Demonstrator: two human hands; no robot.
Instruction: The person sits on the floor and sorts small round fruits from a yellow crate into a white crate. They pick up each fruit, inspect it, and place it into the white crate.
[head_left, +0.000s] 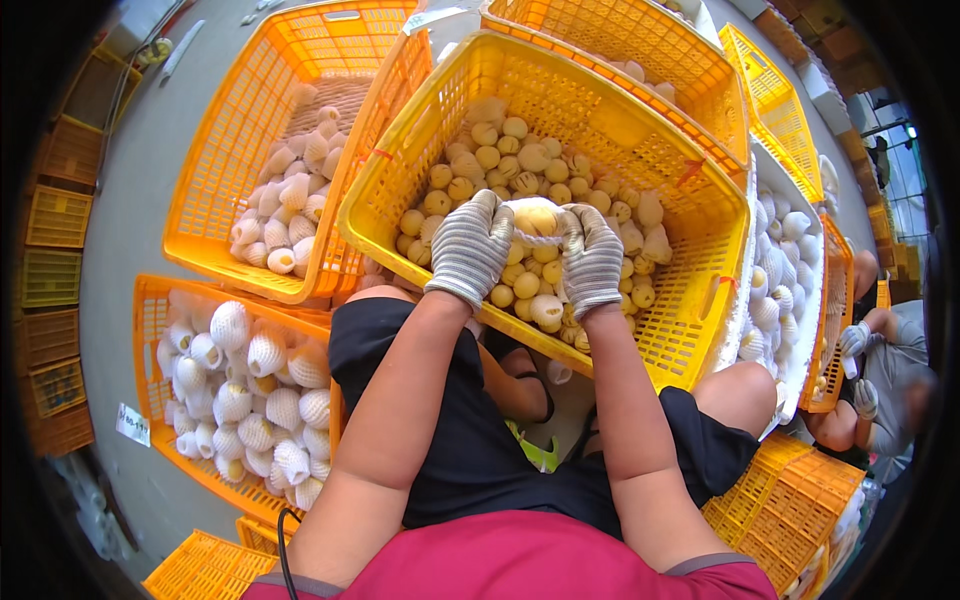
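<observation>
Between my two gloved hands is a yellow fruit (536, 220) partly inside a white foam net sleeve (531, 202). My left hand (474, 244), in a grey striped work glove, pinches the left end of the sleeve. At the opposite end, the fingers of my right hand (592, 255) grip it in a matching glove. Both hands are above a yellow plastic crate (679, 330) in front of me. Inside the crate lie many loose yellow fruits (526, 285), some with dark stripes and some in foam sleeves. My fingers hide both ends of the sleeve.
To my left, an orange crate (191, 187) and a lower crate (142, 352) hold sleeved fruit (251, 420). A white foam box (796, 367) of sleeved fruit stands at right. Beyond it sits another person (896, 375) in gloves. More crates (787, 510) flank my right leg.
</observation>
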